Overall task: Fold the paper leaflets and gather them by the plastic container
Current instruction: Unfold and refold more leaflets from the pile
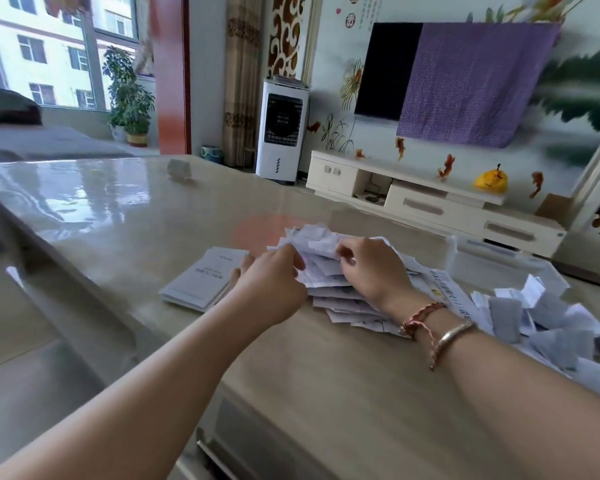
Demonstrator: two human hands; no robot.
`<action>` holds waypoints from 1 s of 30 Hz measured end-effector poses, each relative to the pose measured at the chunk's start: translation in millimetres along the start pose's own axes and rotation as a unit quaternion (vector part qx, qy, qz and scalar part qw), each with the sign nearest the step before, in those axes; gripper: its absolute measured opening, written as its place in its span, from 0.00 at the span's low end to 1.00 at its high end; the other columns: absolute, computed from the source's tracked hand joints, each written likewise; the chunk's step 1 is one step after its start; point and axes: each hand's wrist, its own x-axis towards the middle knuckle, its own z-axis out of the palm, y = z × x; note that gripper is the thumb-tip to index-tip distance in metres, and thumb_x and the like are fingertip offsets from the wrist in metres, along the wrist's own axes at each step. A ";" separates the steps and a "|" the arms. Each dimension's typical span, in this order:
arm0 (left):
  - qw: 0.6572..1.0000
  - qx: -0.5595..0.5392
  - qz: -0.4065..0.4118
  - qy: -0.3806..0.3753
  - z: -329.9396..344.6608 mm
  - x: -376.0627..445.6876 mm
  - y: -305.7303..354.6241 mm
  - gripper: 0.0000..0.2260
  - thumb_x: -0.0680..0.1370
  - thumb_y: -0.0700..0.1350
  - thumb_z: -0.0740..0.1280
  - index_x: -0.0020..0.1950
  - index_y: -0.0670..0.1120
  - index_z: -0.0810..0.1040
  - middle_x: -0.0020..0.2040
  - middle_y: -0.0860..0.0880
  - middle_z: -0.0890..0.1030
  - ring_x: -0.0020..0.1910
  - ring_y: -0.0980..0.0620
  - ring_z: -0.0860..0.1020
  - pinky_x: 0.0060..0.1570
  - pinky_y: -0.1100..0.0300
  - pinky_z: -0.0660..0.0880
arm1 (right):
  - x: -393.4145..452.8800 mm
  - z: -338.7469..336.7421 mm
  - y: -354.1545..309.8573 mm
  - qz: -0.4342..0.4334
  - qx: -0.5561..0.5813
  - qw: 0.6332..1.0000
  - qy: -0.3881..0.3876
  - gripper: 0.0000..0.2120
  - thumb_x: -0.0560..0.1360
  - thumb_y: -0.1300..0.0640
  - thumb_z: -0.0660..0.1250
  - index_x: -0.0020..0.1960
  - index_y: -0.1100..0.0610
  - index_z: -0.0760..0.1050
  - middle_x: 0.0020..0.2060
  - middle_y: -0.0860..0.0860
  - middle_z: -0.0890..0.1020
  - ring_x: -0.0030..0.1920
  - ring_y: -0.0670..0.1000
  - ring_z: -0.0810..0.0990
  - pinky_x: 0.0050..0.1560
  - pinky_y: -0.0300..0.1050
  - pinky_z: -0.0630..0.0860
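Pinching the top leaflet point(321, 263) at both ends, the person holds it just above a messy stack of leaflets point(347, 299) on the table point(136, 220). The left hand point(274, 282) curls its fingers round the sheet's left edge; the right hand point(371, 268) nips the right edge between thumb and fingertips. The sheet's long axis seems to run roughly left to right between them, so a fold would likely bring one hand across to the other. The plastic container point(492, 261) sits to the right and farther back, nearer the right hand. Loose folded slips point(534, 317) lie just in front of it. A white booklet point(205, 277) rests left of the stack, beside the left hand.
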 end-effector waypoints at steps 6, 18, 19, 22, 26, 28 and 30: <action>0.990 0.116 0.061 0.043 6.6 -17.4 22.3 0.40 0.71 0.41 0.68 0.73 0.56 0.46 0.68 0.50 0.55 0.64 0.43 0.58 0.61 0.52 0.58 | -69.1 -58.8 19.8 0.067 0.246 0.966 -0.040 0.09 0.72 0.67 0.68 0.40 0.55 0.81 0.43 0.47 0.85 0.48 0.43 0.82 0.53 0.35 0.76; 0.971 0.030 0.197 -0.135 31.6 -42.1 53.7 0.05 0.72 0.49 0.71 0.43 0.49 0.80 0.44 0.55 0.79 0.45 0.54 0.75 0.48 0.58 0.71 | -159.5 -109.5 69.9 0.130 0.326 0.912 -0.212 0.15 0.72 0.61 0.73 0.57 0.52 0.76 0.53 0.44 0.83 0.56 0.37 0.79 0.54 0.30 0.73; 0.969 0.022 0.200 -0.143 33.7 -44.2 56.6 0.07 0.72 0.49 0.71 0.42 0.47 0.78 0.40 0.52 0.77 0.40 0.53 0.74 0.42 0.58 0.70 | -161.5 -111.1 70.1 0.130 0.336 0.910 -0.206 0.16 0.71 0.58 0.73 0.58 0.51 0.77 0.53 0.43 0.83 0.56 0.37 0.79 0.54 0.29 0.73; 0.967 -0.001 0.200 -0.157 38.6 -47.9 65.9 0.09 0.74 0.50 0.70 0.38 0.49 0.73 0.35 0.53 0.72 0.34 0.54 0.70 0.35 0.60 0.65 | -167.6 -116.8 71.8 0.150 0.361 0.905 -0.169 0.13 0.69 0.49 0.69 0.53 0.51 0.80 0.48 0.40 0.84 0.51 0.38 0.81 0.49 0.30 0.74; 0.967 -0.084 0.160 -0.180 40.6 -48.8 76.1 0.08 0.76 0.48 0.68 0.45 0.44 0.75 0.38 0.49 0.78 0.37 0.50 0.76 0.40 0.56 0.72 | -167.0 -121.4 79.2 0.214 0.363 0.900 -0.111 0.17 0.69 0.44 0.67 0.47 0.56 0.83 0.43 0.49 0.86 0.46 0.48 0.83 0.52 0.42 0.77; 0.962 -0.158 0.108 -0.196 40.6 -51.2 80.1 0.07 0.76 0.45 0.69 0.50 0.41 0.77 0.45 0.45 0.83 0.42 0.47 0.82 0.48 0.52 0.79 | -165.5 -122.6 79.8 0.264 0.383 0.878 -0.114 0.18 0.73 0.44 0.66 0.48 0.58 0.83 0.43 0.52 0.86 0.46 0.51 0.84 0.53 0.45 0.77; 0.952 -0.211 0.060 -0.216 44.5 -54.3 82.8 0.07 0.76 0.41 0.69 0.51 0.41 0.76 0.48 0.43 0.83 0.44 0.47 0.83 0.48 0.51 0.81 | -164.1 -121.2 79.1 0.285 0.373 0.874 -0.126 0.15 0.75 0.49 0.66 0.45 0.60 0.82 0.38 0.50 0.85 0.39 0.46 0.82 0.43 0.38 0.76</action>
